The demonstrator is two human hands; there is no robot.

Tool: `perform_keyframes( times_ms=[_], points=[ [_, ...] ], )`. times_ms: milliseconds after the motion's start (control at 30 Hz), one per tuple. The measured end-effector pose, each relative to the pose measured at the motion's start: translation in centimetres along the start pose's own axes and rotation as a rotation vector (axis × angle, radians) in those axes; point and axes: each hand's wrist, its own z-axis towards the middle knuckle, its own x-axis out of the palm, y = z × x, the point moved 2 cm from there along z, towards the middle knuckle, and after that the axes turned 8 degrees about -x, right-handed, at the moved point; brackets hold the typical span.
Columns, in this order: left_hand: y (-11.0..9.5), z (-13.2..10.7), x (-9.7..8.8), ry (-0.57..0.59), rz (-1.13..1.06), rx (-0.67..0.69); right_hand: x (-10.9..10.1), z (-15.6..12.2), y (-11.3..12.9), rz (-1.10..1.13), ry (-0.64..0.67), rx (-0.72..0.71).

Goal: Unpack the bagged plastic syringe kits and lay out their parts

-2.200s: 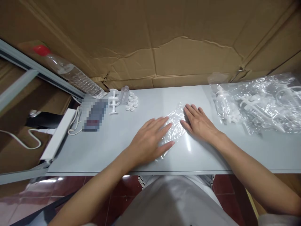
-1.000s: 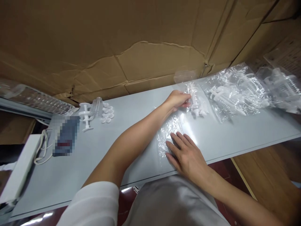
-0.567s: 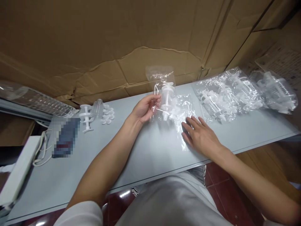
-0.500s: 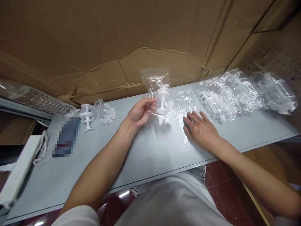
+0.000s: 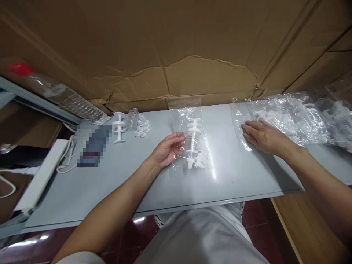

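My left hand (image 5: 168, 149) is curled around the left edge of a clear plastic bag (image 5: 192, 141) that holds a white syringe-like plunger part and small white pieces. The bag rests on the grey table (image 5: 137, 183) in front of me. My right hand (image 5: 262, 136) lies flat with fingers stretched out on an empty clear bag (image 5: 242, 124) at the right, beside a pile of filled bags (image 5: 291, 117).
At the back left lie a loose white plunger (image 5: 119, 126), a clear ribbed barrel (image 5: 132, 118) and several white caps (image 5: 141, 128). A blurred dark device (image 5: 95, 146), a white power strip (image 5: 41, 176) and a water bottle (image 5: 63, 97) sit further left. Cardboard walls the back.
My left hand reached to the right pile, took a filled bag and brought it to the table's middle. My right hand slid the empty bag right, up against the pile.
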Motion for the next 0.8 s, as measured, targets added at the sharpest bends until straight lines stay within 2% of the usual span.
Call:
perform_keyframes(
  times_ms=[100, 167, 233, 300, 400, 500, 600, 700, 733, 800],
  points=[
    [0.3, -0.2, 0.2, 0.013, -0.010, -0.008, -1.0, 0.2, 0.8, 0.050, -0.033, 0.000],
    [0.5, -0.5, 0.2, 0.021, -0.017, -0.016, -2.1, 0.7, 2.4, 0.090, -0.111, 0.053],
    [0.9, -0.8, 0.2, 0.020, -0.025, -0.024, -3.5, 1.2, 4.8, 0.151, -0.197, 0.141],
    [1.4, -1.1, 0.3, 0.007, -0.034, -0.024, -4.8, 1.9, 8.0, 0.302, -0.221, 0.227],
    [2.4, -1.5, 0.8, -0.024, -0.038, -0.031, -5.4, 3.1, 13.0, 0.575, -0.069, 0.283],
    [3.5, -2.0, 1.6, -0.041, -0.028, -0.062, -4.8, 4.4, 16.2, 0.512, 0.058, 0.190],
    [4.1, -3.3, 1.7, -0.057, 0.061, -0.145, -3.9, 5.0, 16.3, 0.394, 0.067, 0.049],
    [3.6, -5.9, 0.6, -0.075, 0.282, -0.251, -3.6, 4.3, 14.5, 0.339, 0.033, -0.054],
    [3.1, -7.0, 0.2, -0.075, 0.362, -0.254, -3.7, 3.9, 13.7, 0.328, 0.030, -0.072],
    [1.7, -8.8, -0.6, -0.103, 0.477, -0.152, -3.9, 3.1, 12.3, 0.310, 0.037, -0.082]
  ],
)
